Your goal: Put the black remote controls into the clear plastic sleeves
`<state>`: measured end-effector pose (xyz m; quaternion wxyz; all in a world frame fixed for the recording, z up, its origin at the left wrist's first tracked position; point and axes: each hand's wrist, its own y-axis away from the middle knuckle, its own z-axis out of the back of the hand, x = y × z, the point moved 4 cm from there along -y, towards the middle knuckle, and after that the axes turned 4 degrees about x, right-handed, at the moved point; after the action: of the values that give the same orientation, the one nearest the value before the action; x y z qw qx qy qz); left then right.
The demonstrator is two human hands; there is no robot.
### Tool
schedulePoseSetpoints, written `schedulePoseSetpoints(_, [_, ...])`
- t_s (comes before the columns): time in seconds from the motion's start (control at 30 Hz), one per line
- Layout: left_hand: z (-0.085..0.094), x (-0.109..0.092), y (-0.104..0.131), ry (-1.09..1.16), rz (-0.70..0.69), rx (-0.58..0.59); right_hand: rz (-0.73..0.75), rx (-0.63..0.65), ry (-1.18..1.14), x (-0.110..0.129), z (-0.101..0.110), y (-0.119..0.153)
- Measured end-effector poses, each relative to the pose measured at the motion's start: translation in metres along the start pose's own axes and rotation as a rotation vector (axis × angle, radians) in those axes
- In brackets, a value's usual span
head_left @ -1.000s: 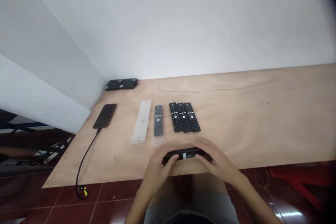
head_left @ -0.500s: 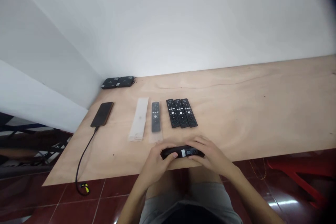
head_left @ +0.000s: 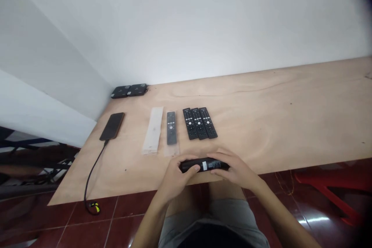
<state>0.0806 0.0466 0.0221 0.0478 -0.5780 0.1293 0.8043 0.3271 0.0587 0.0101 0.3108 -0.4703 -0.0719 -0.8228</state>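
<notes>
One held remote [head_left: 205, 165], probably back upward, long axis crosswise, is grasped at opposite ends by left hand [head_left: 174, 175] and right hand [head_left: 237, 168]; three bare remotes [head_left: 199, 124] lie beyond the grip.

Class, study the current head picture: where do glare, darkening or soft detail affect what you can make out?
In the head view, glare streaks the red tiled floor at lower right; in the same view, the upper right corner falls dark, and print on the black remote between left hand and right hand is too soft to read.
</notes>
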Motion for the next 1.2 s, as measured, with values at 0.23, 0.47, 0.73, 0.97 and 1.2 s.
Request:
schedulePoseSetpoints(0.23, [0.009, 0.001, 0.005, -0.021, -0.027, 0.034, 0.035, 0.032, 0.055, 0.006, -0.002, -0.002])
schedulePoseSetpoints(0.47, [0.005, 0.001, 0.009, -0.434, -0.266, -0.058, 0.003, -0.018, 0.101, 0.003, -0.003, -0.004])
schedulePoseSetpoints(0.73, [0.017, 0.005, 0.012, -0.545, -0.363, 0.060, 0.005, -0.002, 0.118, 0.004, -0.003, -0.007])
schedulePoseSetpoints(0.97, [0.047, 0.017, 0.020, -0.273, -0.310, -0.016, -0.002, 0.007, 0.101, 0.001, -0.002, -0.006])
schedulePoseSetpoints(1.2, [0.051, 0.023, 0.026, -0.227, -0.285, -0.026, 0.005, 0.020, 0.112, -0.002, -0.003, -0.006])
